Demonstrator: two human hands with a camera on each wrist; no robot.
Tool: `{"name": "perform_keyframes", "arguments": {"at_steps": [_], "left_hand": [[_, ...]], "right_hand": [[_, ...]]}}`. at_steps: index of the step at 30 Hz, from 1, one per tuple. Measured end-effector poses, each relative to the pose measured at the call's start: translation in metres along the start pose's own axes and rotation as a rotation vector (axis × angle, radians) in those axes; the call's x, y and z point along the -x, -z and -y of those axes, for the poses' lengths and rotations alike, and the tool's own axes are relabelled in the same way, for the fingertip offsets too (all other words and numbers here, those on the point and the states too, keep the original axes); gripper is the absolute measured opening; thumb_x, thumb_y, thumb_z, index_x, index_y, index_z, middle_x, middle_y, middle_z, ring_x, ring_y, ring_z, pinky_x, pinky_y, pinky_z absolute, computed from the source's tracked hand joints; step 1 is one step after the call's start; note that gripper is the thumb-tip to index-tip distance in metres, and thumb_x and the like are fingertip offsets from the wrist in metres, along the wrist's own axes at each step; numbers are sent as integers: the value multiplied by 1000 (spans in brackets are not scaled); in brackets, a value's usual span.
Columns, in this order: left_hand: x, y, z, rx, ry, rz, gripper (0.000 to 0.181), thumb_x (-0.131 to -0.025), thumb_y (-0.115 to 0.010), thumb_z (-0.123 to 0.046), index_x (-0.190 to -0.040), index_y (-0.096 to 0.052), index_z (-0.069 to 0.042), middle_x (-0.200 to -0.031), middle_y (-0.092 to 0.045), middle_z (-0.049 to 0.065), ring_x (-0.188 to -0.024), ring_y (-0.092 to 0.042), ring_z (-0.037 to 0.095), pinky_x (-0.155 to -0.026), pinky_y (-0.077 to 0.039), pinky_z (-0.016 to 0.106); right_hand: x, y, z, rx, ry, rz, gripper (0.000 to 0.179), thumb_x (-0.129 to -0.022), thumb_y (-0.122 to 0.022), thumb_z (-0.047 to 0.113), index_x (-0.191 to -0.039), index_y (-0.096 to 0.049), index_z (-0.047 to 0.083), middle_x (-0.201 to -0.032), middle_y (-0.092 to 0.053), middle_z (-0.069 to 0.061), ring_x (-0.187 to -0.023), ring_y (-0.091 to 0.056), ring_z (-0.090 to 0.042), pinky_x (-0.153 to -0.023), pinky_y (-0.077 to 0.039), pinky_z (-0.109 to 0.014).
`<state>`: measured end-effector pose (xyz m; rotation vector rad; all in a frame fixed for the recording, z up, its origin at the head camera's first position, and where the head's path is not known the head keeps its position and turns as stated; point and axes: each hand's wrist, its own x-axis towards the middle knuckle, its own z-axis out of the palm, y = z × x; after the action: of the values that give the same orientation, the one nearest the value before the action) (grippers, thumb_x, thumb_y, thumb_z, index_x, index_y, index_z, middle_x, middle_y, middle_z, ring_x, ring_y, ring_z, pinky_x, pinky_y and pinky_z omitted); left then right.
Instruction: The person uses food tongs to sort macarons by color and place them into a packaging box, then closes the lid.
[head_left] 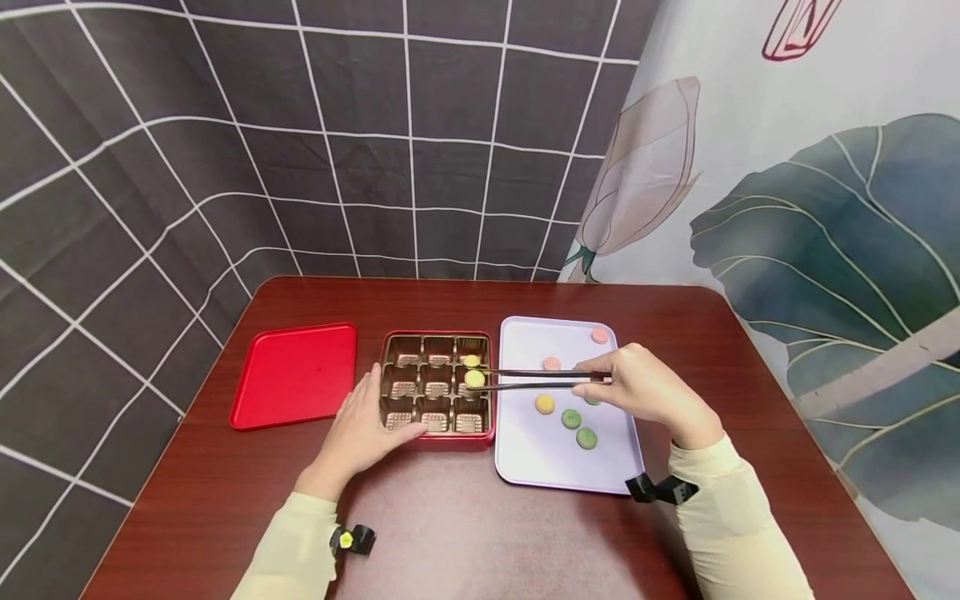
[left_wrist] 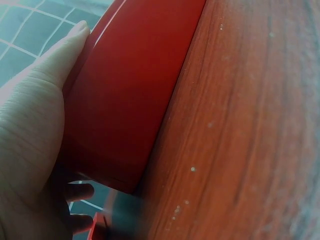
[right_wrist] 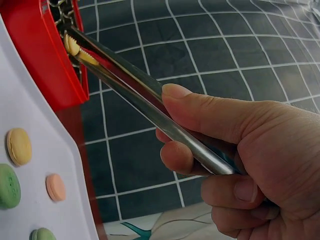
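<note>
The left hand is spread along the red box, thumb at its near side and fingers along its left side. The right hand grips black tongs, whose tips are at the box's right edge, with a yellow macaron between them; another yellow one lies just beyond, towards the far right corner. Right of the box, the lilac tray carries one pink macaron by its far right corner, plus pink, yellow and green ones. A red lid lies near the table's left edge.
</note>
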<state>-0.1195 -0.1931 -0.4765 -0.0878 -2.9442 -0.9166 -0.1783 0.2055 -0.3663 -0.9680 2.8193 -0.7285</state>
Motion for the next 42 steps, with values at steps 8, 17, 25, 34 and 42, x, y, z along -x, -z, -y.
{"name": "perform_keyframes", "arguments": {"at_steps": [8, 17, 25, 34, 42], "left_hand": [[0, -1, 1, 1, -4, -4, 127, -66, -65, -78, -152, -14, 0, -153, -27, 23, -139, -27, 40, -111, -23, 56], [0, -1, 0, 4, -4, -8, 124, -67, -70, -72, -152, -15, 0, -152, -27, 24, -139, -27, 40, -111, -23, 57], [0, -1, 0, -2, 0, -7, 126, -67, -66, -76, -152, -14, 0, -152, -28, 23, -139, -27, 39, -111, -23, 57], [1, -1, -1, -3, -8, -9, 128, -66, -66, -77, -152, -14, 0, -152, -27, 24, -140, -26, 39, -112, -22, 56], [1, -1, 0, 0, -17, -15, 127, -66, -69, -75, -152, -14, 0, -153, -27, 24, -140, -25, 40, -111, -22, 56]], "right_hand": [[-12, -1, 3, 38, 33, 4, 19, -80, -79, 27, -96, -77, 17, -63, -59, 16, -47, -41, -1, -43, -35, -21], [-18, -1, 3, 61, 53, 36, 24, -82, -78, 30, -102, -77, 16, -62, -60, 17, -47, -45, 0, -50, -41, -24], [-25, 1, 6, 109, 61, 53, 27, -81, -78, 30, -104, -77, 17, -62, -61, 17, -50, -48, 1, -52, -41, -24], [-36, 7, 17, 160, 91, 80, 19, -81, -78, 28, -96, -78, 17, -72, -65, 16, -58, -51, 0, -56, -44, -25], [-42, 10, 22, 191, 118, 110, 8, -82, -77, 28, -87, -76, 23, -65, -59, 18, -59, -50, 0, -57, -44, -24]]}}
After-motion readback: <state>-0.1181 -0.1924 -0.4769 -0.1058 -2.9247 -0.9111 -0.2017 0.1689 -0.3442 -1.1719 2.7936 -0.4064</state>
